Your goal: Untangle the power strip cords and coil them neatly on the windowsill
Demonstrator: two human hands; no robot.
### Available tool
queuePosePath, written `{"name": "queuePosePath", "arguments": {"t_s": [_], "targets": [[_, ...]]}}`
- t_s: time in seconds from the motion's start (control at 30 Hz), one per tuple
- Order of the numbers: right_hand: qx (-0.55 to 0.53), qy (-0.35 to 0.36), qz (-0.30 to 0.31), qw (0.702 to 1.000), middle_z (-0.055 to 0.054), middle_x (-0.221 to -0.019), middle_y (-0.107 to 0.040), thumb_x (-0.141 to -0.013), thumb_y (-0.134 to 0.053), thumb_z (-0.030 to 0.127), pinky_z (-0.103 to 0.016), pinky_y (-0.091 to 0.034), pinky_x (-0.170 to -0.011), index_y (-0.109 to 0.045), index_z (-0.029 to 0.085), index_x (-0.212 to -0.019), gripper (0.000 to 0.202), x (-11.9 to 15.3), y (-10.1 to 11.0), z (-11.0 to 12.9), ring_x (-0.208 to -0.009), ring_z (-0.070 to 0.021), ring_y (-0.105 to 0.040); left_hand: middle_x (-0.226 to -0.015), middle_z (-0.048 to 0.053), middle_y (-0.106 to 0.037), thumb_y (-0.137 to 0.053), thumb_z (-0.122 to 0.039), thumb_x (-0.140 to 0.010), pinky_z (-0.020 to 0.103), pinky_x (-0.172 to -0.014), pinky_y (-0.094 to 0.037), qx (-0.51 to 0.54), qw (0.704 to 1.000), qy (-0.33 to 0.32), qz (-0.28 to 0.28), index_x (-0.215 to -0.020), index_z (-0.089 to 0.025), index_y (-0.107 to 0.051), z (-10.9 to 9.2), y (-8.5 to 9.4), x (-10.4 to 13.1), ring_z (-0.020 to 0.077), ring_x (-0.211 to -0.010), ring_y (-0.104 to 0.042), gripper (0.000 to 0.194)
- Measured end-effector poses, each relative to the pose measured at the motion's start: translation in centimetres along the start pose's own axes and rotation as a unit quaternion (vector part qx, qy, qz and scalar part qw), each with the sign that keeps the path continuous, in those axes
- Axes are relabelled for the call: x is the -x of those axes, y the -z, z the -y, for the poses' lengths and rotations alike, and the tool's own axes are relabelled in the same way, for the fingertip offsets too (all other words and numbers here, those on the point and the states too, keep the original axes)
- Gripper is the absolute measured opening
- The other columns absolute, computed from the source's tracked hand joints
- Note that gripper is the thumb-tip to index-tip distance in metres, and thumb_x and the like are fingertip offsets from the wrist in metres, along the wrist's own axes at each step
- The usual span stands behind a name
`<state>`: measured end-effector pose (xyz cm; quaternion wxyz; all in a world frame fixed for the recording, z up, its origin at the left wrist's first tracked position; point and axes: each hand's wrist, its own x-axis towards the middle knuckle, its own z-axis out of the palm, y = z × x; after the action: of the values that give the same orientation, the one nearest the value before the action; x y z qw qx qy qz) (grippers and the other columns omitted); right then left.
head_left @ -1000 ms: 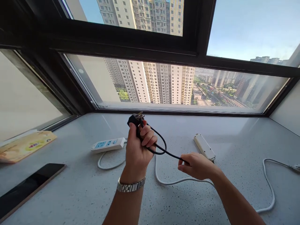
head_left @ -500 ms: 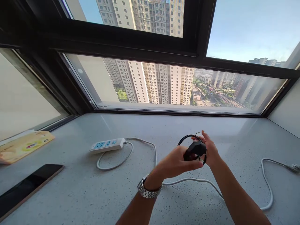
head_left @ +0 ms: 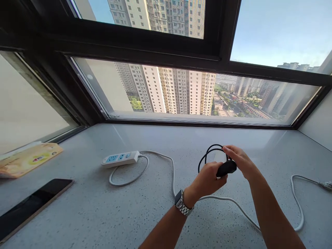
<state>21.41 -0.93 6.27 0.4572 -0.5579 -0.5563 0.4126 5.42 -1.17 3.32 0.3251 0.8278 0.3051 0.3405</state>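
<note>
My left hand (head_left: 207, 178), with a watch on its wrist, is closed around a black power adapter (head_left: 227, 168), thumb along its near side. From it a thin black cable (head_left: 203, 159) loops out behind the hands. My right hand (head_left: 240, 159) pinches that cable just beyond the adapter, thumb and fingers pressed together. A small whitish patch (head_left: 220, 157) shows behind the hands within the loop; what it is I cannot make out. Both hands are over the speckled white sill (head_left: 145, 214).
A white power strip (head_left: 121, 159) lies to the left; its white cord (head_left: 223, 198) runs under my arms to a plug (head_left: 326, 185) at the far right. Further left are a phone (head_left: 33, 205) and a yellow tissue pack (head_left: 31, 159). Dark window frames (head_left: 197, 123) bound the back.
Both hands have shifted a little to the right with the adapter, which has turned in my left hand. More of the cable loop shows behind, and my right fingers have closed on it.
</note>
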Motion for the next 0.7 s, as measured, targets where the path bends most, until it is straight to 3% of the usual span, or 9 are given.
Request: {"name": "queuePosePath", "arguments": {"t_s": [0.07,0.17,0.27,0.37,0.43,0.57,0.63,0.7], "targets": [[0.104,0.019,-0.057,0.993,-0.013,-0.125,-0.060,-0.072,-0.064,0.064,-0.042,-0.048,-0.087,-0.061,0.021,-0.118,0.063,-0.1,1.6,-0.6,-0.110,-0.0295,-0.058,-0.058,-0.001,-0.049,-0.051,-0.014,-0.072,0.025,-0.050,-0.027,-0.021,0.998,-0.001,0.066,-0.069,-0.018,-0.053,0.5,-1.1,0.0,0.0114,-0.051,-0.038,0.006],[0.181,0.024,-0.014,0.983,-0.014,-0.128,-0.059,-0.075,-0.062,0.062,-0.045,-0.046,-0.090,-0.057,0.022,-0.126,0.065,-0.5,2.2,-1.7,-0.113,-0.0308,-0.057,-0.054,-0.001,-0.047,-0.052,-0.014,-0.069,0.027,-0.047,-0.025,-0.078,0.987,0.013,0.140,-0.068,-0.019,-0.054,1.6,-2.8,0.2,0.0122,-0.047,-0.037,0.005],[0.245,0.009,-0.009,0.970,-0.017,-0.135,-0.053,-0.075,-0.061,0.063,-0.049,-0.038,-0.100,-0.051,0.017,-0.132,0.074,-2.2,1.0,-4.2,-0.123,-0.0335,-0.049,-0.054,0.002,-0.050,-0.056,-0.017,-0.070,0.030,-0.051,-0.030,-0.166,0.972,0.035,0.165,-0.067,-0.018,-0.057,3.3,-4.4,0.4,0.0168,-0.050,-0.047,0.003],[0.284,-0.002,-0.056,0.957,-0.018,-0.144,-0.043,-0.079,-0.055,0.059,-0.048,-0.029,-0.108,-0.042,0.014,-0.139,0.076,-4.7,-0.4,-8.1,-0.134,-0.0319,-0.036,-0.068,0.009,-0.060,-0.061,-0.018,-0.070,0.036,-0.068,-0.040,-0.236,0.956,0.029,0.173,-0.072,-0.015,-0.062,4.9,-5.0,0.6,0.0261,-0.072,-0.059,0.004],[0.306,0.010,-0.077,0.949,-0.016,-0.148,-0.036,-0.083,-0.051,0.054,-0.048,-0.027,-0.110,-0.038,0.014,-0.142,0.072,-6.1,-0.6,-10.5,-0.138,-0.0312,-0.029,-0.081,0.011,-0.064,-0.063,-0.021,-0.071,0.039,-0.079,-0.041,-0.256,0.950,0.015,0.180,-0.077,-0.014,-0.064,5.6,-4.8,0.7,0.0290,-0.087,-0.059,0.009],[0.379,0.046,-0.060,0.922,-0.007,-0.149,-0.037,-0.089,-0.045,0.041,-0.049,-0.025,-0.109,-0.047,0.025,-0.136,0.050,-6.9,0.2,-12.9,-0.138,-0.0300,-0.027,-0.097,0.009,-0.061,-0.066,-0.025,-0.074,0.041,-0.090,-0.038,-0.260,0.955,-0.004,0.144,-0.083,-0.016,-0.064,6.1,-4.0,0.8,0.0277,-0.100,-0.052,0.013],[0.406,0.043,-0.042,0.912,-0.006,-0.142,-0.044,-0.090,-0.043,0.042,-0.050,-0.028,-0.106,-0.054,0.029,-0.130,0.043,-6.6,0.7,-12.8,-0.131,-0.0301,-0.036,-0.108,0.009,-0.058,-0.066,-0.021,-0.072,0.042,-0.096,-0.035,-0.261,0.961,-0.004,0.093,-0.088,-0.017,-0.064,6.3,-3.5,0.8,0.0279,-0.109,-0.048,0.017],[0.419,0.035,-0.041,0.906,-0.007,-0.136,-0.048,-0.089,-0.047,0.047,-0.051,-0.031,-0.102,-0.059,0.030,-0.123,0.041,-6.2,1.0,-12.4,-0.125,-0.0316,-0.040,-0.123,0.011,-0.052,-0.067,-0.018,-0.069,0.045,-0.103,-0.029,-0.272,0.962,0.012,0.038,-0.103,-0.018,-0.061,6.6,-3.0,0.8,0.0296,-0.121,-0.041,0.034]]}}
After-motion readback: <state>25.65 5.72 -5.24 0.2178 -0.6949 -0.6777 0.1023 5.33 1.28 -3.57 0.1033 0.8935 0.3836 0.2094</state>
